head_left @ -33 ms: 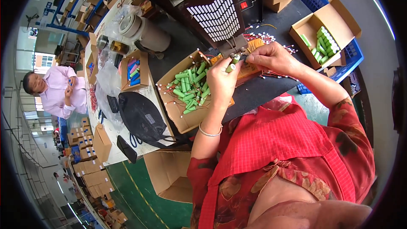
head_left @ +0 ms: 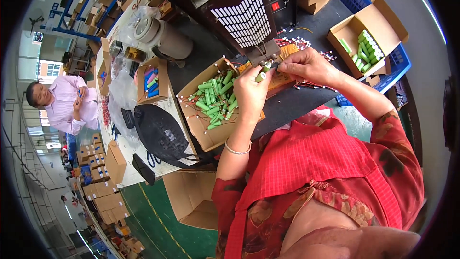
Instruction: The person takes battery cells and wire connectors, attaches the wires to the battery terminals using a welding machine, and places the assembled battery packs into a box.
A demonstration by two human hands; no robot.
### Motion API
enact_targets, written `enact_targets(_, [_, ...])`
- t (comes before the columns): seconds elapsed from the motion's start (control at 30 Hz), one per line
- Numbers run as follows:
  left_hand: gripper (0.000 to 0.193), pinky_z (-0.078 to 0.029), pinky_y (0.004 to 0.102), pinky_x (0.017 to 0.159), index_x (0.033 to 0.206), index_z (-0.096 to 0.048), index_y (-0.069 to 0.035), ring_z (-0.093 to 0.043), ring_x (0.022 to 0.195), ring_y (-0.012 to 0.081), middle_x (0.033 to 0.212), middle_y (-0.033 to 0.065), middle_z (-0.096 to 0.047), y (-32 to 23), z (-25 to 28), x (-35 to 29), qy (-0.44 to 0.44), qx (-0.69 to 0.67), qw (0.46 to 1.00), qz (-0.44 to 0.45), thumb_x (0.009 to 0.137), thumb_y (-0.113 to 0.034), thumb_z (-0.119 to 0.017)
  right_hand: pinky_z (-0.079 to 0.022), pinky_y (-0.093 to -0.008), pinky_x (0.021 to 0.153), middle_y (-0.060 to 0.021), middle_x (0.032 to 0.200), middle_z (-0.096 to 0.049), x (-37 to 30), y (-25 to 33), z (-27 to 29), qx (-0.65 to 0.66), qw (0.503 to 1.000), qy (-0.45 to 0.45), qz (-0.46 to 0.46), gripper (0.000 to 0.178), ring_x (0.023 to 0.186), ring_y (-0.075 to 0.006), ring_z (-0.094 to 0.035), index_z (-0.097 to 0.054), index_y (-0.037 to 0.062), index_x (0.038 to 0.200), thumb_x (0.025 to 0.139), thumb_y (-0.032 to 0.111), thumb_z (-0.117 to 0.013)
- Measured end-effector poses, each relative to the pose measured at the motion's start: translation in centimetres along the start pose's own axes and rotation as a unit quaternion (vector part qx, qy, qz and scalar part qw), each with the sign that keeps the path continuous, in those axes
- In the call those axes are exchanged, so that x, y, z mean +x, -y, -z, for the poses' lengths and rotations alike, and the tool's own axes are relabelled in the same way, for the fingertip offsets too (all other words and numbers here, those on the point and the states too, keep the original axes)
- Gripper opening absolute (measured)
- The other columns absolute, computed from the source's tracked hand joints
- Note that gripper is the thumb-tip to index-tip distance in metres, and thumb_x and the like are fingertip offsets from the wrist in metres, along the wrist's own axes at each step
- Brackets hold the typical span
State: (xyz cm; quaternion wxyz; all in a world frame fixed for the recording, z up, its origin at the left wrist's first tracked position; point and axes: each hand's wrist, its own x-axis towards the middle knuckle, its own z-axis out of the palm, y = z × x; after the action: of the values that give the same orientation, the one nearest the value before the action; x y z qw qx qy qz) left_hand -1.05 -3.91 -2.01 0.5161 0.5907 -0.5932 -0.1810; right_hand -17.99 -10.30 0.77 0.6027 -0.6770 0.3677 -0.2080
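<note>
My left hand is closed round green battery cells, holding them under the metal tip of a black bench machine with a slotted panel. Close beside it on the right, my right hand pinches thumb and forefinger together; what lies between them is too small to make out. Left of my left hand stands an open cardboard box of green cells with thin leads. Behind my right hand lies a spread of red and black wire leads with white plugs.
At right, an open carton of green cells rests by a blue crate. Leftward are a grey flask, a small box of coloured cells, a black mesh bag and a phone. Another person stands beyond the table.
</note>
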Motion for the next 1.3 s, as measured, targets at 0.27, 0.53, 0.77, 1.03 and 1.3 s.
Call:
enact_targets(0.27, [0.012, -0.044, 0.0327, 0.054, 0.082, -0.063, -0.002, -0.059, 0.059, 0.0271, 0.068, 0.013, -0.06, 0.4, -0.2, 0.1, 0.004, 0.015, 1.0, -0.006, 0.072, -0.006, -0.066, -0.04, -0.0222, 0.045, 0.0004, 0.055, -0.054, 0.7, -0.3, 0.1, -0.009, 0.998, 0.053, 0.012, 0.023, 0.048, -0.0057, -0.049, -0.066, 0.0024, 0.083, 0.086, 0.024, -0.057])
enact_targets(0.53, [0.013, -0.045, 0.0338, 0.057, 0.082, -0.063, -0.001, -0.06, 0.063, 0.026, 0.073, 0.0103, -0.06, -0.4, 0.3, 0.5, 0.003, 0.079, 0.995, -0.052, 0.073, -0.009, -0.067, -0.046, -0.0201, 0.052, -0.0008, 0.062, -0.057, 0.4, -0.2, 0.9, 0.028, 0.998, 0.056, 0.003, 0.02, 0.056, -0.0058, -0.055, -0.064, -0.0007, 0.087, 0.085, 0.018, -0.059])
enact_targets(0.77, [0.033, -0.05, 0.0233, 0.073, 0.108, -0.055, 0.001, -0.059, 0.08, 0.0123, 0.093, 0.011, -0.061, -1.3, 3.3, -0.3, 0.148, -0.387, 0.869, 0.272, 0.076, 0.006, -0.063, -0.047, -0.0195, 0.054, -0.0026, 0.067, -0.061, -1.3, 0.2, 1.2, 0.082, 0.994, 0.07, -0.001, 0.018, 0.06, -0.0065, -0.057, -0.063, 0.0005, 0.087, 0.085, 0.018, -0.059])
enact_targets(1.03, [0.017, -0.045, 0.0213, 0.062, 0.093, -0.06, 0.002, -0.056, 0.069, 0.0057, 0.08, 0.0017, -0.063, 0.6, 1.1, -0.6, 0.059, -0.2, 0.97, 0.128, 0.077, -0.002, -0.065, -0.041, -0.0179, 0.047, -0.0002, 0.063, -0.056, 0.3, -0.5, -0.8, 0.107, 0.994, 0.005, -0.003, 0.019, 0.053, -0.0045, -0.05, -0.06, 0.0038, 0.084, 0.087, 0.022, -0.056])
enact_targets(1.3, [0.013, -0.046, 0.0278, 0.059, 0.088, -0.062, 0.002, -0.061, 0.065, 0.0173, 0.075, 0.0113, -0.063, 0.7, 0.1, 0.0, 0.006, -0.032, 0.999, -0.018, 0.076, -0.003, -0.064, -0.04, -0.0194, 0.046, -0.0001, 0.061, -0.056, 1.0, -0.3, -1.0, 0.077, 0.997, 0.001, -0.009, 0.026, 0.05, -0.0047, -0.049, -0.059, 0.0035, 0.078, 0.088, 0.027, -0.055])
